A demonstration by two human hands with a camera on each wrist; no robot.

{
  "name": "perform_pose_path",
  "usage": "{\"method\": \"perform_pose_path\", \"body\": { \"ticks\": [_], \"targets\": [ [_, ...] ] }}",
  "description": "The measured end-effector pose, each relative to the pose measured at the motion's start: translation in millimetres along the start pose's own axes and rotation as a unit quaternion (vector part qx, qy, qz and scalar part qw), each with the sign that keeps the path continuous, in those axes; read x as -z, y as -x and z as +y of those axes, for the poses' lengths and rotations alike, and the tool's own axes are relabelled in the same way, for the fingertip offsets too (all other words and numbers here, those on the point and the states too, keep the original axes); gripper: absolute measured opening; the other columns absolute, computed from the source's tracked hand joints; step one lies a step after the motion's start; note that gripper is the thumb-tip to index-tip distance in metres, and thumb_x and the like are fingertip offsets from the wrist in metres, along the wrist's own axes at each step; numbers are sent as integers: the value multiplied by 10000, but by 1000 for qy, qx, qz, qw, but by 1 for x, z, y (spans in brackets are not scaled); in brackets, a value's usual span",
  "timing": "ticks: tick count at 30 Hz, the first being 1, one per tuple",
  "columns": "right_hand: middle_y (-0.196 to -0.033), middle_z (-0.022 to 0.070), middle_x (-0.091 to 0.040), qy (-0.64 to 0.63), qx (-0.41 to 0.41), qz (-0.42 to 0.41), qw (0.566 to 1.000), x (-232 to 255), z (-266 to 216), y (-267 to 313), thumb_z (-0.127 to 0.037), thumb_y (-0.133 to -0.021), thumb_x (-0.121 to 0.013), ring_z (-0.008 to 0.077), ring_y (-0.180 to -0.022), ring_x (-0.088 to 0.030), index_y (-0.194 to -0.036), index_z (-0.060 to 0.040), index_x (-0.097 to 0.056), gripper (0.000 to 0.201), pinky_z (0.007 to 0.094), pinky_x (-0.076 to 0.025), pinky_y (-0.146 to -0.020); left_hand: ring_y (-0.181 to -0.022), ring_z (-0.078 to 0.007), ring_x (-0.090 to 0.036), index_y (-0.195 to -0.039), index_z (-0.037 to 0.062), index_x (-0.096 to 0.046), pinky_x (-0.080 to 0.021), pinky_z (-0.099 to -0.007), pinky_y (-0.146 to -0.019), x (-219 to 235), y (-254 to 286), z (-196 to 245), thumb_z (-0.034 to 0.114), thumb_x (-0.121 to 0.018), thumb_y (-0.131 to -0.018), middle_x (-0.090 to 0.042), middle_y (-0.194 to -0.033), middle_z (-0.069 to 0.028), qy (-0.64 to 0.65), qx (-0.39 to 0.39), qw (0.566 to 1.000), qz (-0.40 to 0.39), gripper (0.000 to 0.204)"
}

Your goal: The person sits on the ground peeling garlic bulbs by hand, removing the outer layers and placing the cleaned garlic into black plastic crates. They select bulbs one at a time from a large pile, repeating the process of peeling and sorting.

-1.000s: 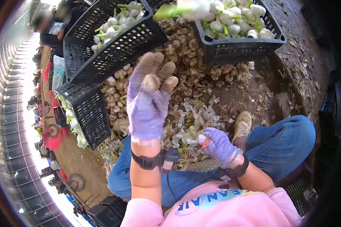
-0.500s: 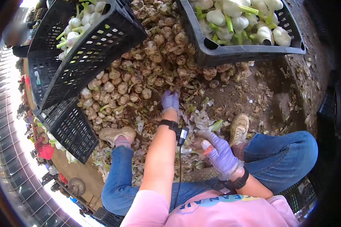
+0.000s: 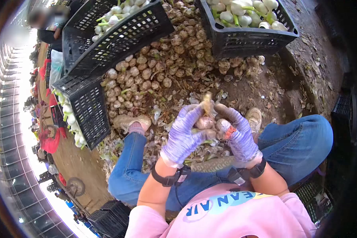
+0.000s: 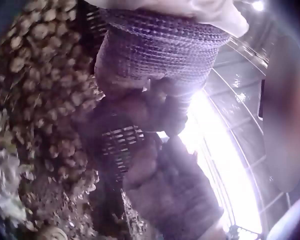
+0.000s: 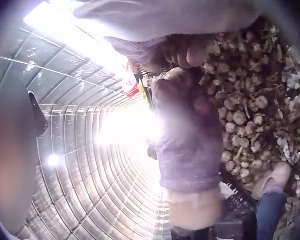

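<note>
In the head view a garlic bulb point(image 3: 205, 123) with a dry stalk pointing up is between two purple-gloved hands. My left hand point(image 3: 185, 133) grips it from the left, thumb below and fingers behind. From the other side my right hand point(image 3: 238, 135) pinches the bulb, its dirty fingertips close by the stalk. An orange patch point(image 3: 229, 132) marks the right thumb, whose tip is whitish. Both wrist views are dim and blurred; there the left glove point(image 4: 155, 50) and right glove point(image 5: 190, 140) hide the bulb.
Soil-stained garlic bulbs point(image 3: 146, 74) are heaped ahead. Black crates point(image 3: 246, 45) of cleaned white garlic point(image 3: 242, 18) stand at the back; another crate point(image 3: 89, 107) is at the left. Peeled skins point(image 3: 146, 158) litter the ground between the legs. Someone else point(image 3: 47, 35) is at the far left.
My left hand, raised near the crates and then reaching down to the heap, has come back beside the right hand with a garlic bulb. The right hand now meets it at the bulb.
</note>
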State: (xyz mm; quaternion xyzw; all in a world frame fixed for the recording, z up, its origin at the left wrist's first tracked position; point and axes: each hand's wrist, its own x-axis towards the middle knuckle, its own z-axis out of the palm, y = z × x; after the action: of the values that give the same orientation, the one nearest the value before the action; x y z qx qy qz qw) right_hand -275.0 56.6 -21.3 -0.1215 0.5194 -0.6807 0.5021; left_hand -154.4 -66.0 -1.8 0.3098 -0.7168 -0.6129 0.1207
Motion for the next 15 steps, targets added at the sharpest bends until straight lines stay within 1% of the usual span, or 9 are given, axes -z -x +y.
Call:
{"method": "perform_pose_path", "body": {
  "ticks": [1, 2, 3, 5, 9, 11, 12, 13, 15],
  "targets": [
    [-1150, 99, -552, -42, -34, -26, 998, -5, -6, 8, -173, -850, -612, 154, -1043, -532, -1239, 21, -475, 456, 281, -425, -906, -958, -209, -542, -1239, 53, -516, -453, -297, -834, 1, 9, 8, 216, -817, -620, -521, -1073, -98, -148, -95, 984, 9, 708],
    [-1149, 100, -554, -82, -67, -52, 993, -10, -11, 14, -187, -847, -624, 149, -1032, -536, -1242, 17, -475, 469, 276, -438, -888, -911, -228, -544, -1210, 71, -552, -467, -307, -783, -2, 18, 19, 164, -823, -586, -506, -1005, -107, -172, -118, 977, 34, 687],
    [-1106, 91, -574, -67, -59, -85, 992, -13, -15, 18, -210, -834, -647, 138, -991, -552, -1211, 14, -498, 463, 268, -460, -846, -909, -238, -542, -1197, 52, -544, -466, -314, -781, 0, 25, 25, 216, -841, -558, -525, -997, -102, -252, -113, 961, 29, 723],
    [-1036, 73, -600, -44, -65, -109, 991, -17, -14, 23, -218, -824, -662, 136, -952, -564, -1152, 12, -531, 422, 271, -467, -822, -875, -264, -555, -1225, 81, -530, -479, -329, -735, 0, 38, 35, 189, -850, -515, -527, -982, -109, -322, -109, 940, 10, 786],
    [-967, 53, -616, -55, -37, -128, 990, -17, -3, 29, -225, -824, -665, 120, -867, -585, -1087, 5, -562, 365, 257, -477, -772, -858, -281, -567, -1257, 92, -496, -487, -345, -706, -7, 55, 43, 163, -860, -473, -536, -980, -114, -371, -158, 915, 35, 867],
    [-907, 41, -627, -150, -88, -112, 978, -16, -4, 33, -227, -831, -658, 98, -782, -592, -1054, -10, -587, 319, 236, -484, -706, -862, -292, -573, -1296, 98, -444, -493, -363, -700, -8, 60, 40, 141, -865, -451, -543, -979, -120, -339, -201, 917, 59, 944],
    [-868, 34, -633, -107, -119, -101, 982, -14, -8, 34, -224, -839, -645, 84, -724, -592, -1041, -20, -602, 289, 225, -488, -658, -867, -281, -570, -1306, 89, -420, -490, -353, -716, -7, 62, 36, 129, -872, -431, -543, -970, -115, -324, -218, 918, 75, 986],
    [-868, 34, -633, -107, -117, -100, 982, -14, -13, 36, -224, -839, -645, 84, -724, -592, -1041, -20, -602, 289, 225, -488, -658, -867, -281, -570, -1306, 89, -420, -490, -353, -716, -8, 64, 35, 129, -872, -431, -543, -970, -115, -324, -220, 917, 74, 986],
    [-850, 27, -634, -90, -141, -125, 978, -14, -20, 37, -219, -839, -643, 87, -719, -595, -1043, -25, -608, 284, 229, -490, -652, -865, -239, -563, -1327, 90, -396, -483, -332, -751, -8, 68, 32, 143, -879, -450, -542, -973, -92, -254, -188, 944, 96, 1003]
  ]
}}
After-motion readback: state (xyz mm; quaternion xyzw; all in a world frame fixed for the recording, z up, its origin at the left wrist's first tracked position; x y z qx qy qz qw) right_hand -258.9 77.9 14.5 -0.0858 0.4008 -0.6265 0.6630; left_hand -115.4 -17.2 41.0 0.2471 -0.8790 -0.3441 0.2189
